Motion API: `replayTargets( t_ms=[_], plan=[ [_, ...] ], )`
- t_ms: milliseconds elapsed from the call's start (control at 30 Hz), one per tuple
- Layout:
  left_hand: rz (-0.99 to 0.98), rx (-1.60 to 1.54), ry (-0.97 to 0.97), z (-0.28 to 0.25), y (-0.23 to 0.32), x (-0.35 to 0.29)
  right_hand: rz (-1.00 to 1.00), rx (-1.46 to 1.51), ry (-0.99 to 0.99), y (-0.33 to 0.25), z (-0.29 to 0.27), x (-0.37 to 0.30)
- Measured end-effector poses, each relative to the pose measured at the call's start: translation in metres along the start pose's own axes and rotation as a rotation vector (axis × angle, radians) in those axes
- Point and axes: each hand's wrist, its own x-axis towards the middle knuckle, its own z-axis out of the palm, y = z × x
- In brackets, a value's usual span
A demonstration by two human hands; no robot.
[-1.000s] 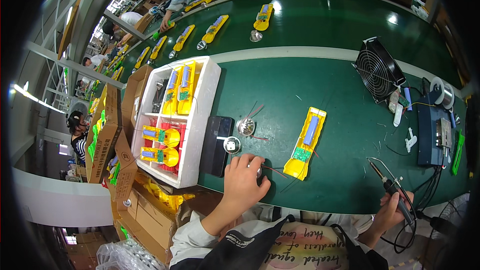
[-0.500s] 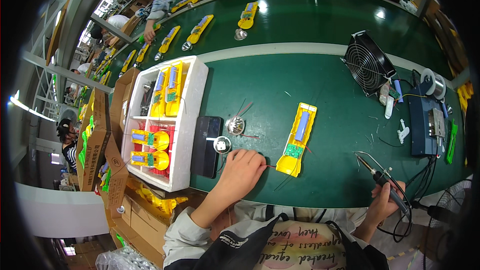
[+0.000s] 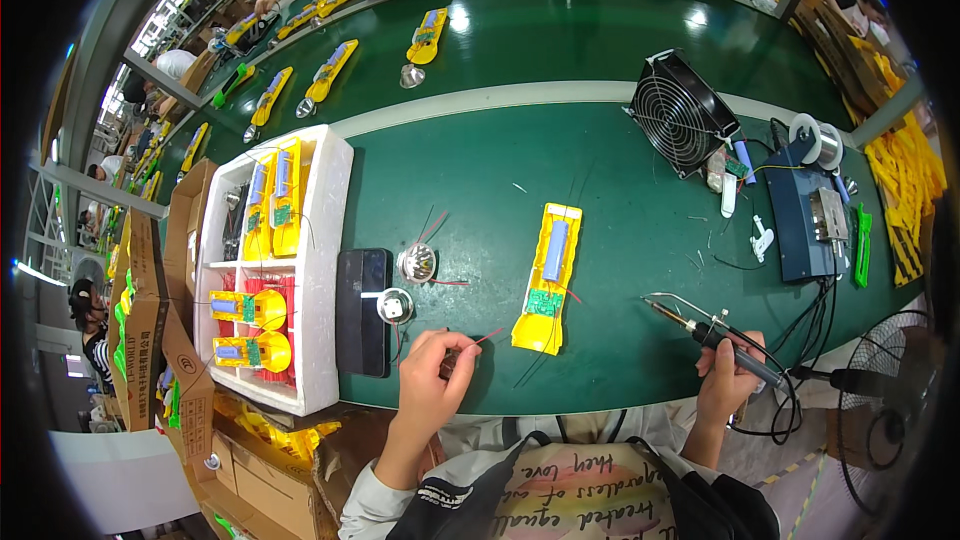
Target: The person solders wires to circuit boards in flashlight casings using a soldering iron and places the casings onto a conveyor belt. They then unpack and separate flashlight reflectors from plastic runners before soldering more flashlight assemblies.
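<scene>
My left hand (image 3: 436,380) is closed near the table's front edge, its fingers curled round a thin red wire (image 3: 488,336) that sticks out past the fingertips. Whatever else lies inside that grip is hidden. My right hand (image 3: 726,376) holds a soldering iron (image 3: 706,334) with a thin metal feed tube; its tip points left, above the table. Between the hands lies a yellow flashlight half-shell (image 3: 541,330) with a blue battery cell (image 3: 556,252) and a green circuit board (image 3: 544,302). Left of it sit a silver reflector (image 3: 417,262) with red wires and a white-backed lamp cup (image 3: 394,306).
A white foam box (image 3: 325,240) of yellow shells stands left, beside a black phone (image 3: 363,312). Farther right are a black fan (image 3: 684,114), a blue soldering station (image 3: 800,210) and a solder spool (image 3: 823,143). Behind runs a belt (image 3: 540,25) with shells; another person works there.
The view has shifted right. My left hand has drawn back from the shell and turned, the red wire at its fingertips. My right hand has brought the iron a little closer to the shell.
</scene>
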Motion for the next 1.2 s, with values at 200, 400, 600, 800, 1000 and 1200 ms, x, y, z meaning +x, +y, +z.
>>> replayTargets(
  t_ms=[200, 400, 600, 800, 1000, 1200],
  plan=[
    [-0.144, -0.210, 0.267, 0.022, 0.004, -0.018, 0.016, -0.025, 0.046, 0.001, 0.001, -0.004],
    [-0.268, -0.477, 0.347, 0.039, 0.010, -0.017, -0.067, -0.007, 0.048, 0.001, 0.000, -0.005],
    [-0.277, -0.566, 0.409, 0.043, 0.010, -0.015, -0.086, -0.085, 0.043, 0.001, 0.005, -0.004],
    [-0.259, -0.552, 0.380, 0.043, 0.009, -0.014, -0.088, -0.027, 0.051, 0.003, 0.005, -0.004],
    [-0.215, -0.632, 0.365, 0.041, 0.005, -0.020, -0.078, 0.013, 0.061, 0.000, 0.011, -0.009],
    [-0.142, -0.426, 0.350, 0.040, 0.014, -0.011, -0.119, 0.038, 0.077, -0.006, 0.010, -0.020]
  ],
)
